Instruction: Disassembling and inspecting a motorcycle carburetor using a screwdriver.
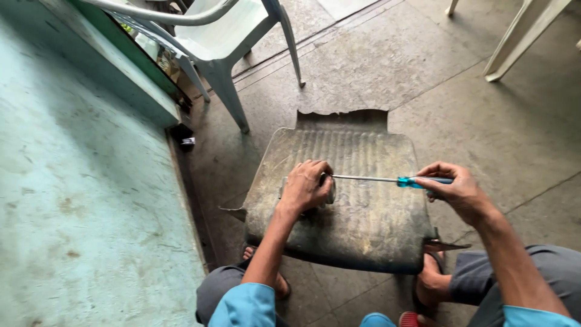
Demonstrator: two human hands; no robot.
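A worn, ribbed rubber mat (363,224) lies on the concrete floor in front of me. My left hand (305,186) is closed over a small metal part (330,189) resting on the mat; most of the part is hidden under my fingers. My right hand (455,188) grips the blue handle of a screwdriver (387,180). Its steel shaft runs level to the left, and its tip meets the metal part beside my left fingers.
A pale green wall (72,200) fills the left side. A white plastic chair (224,36) stands behind the mat, and another chair's legs (514,48) show at the top right. My knees and sandalled feet (430,284) sit at the mat's near edge.
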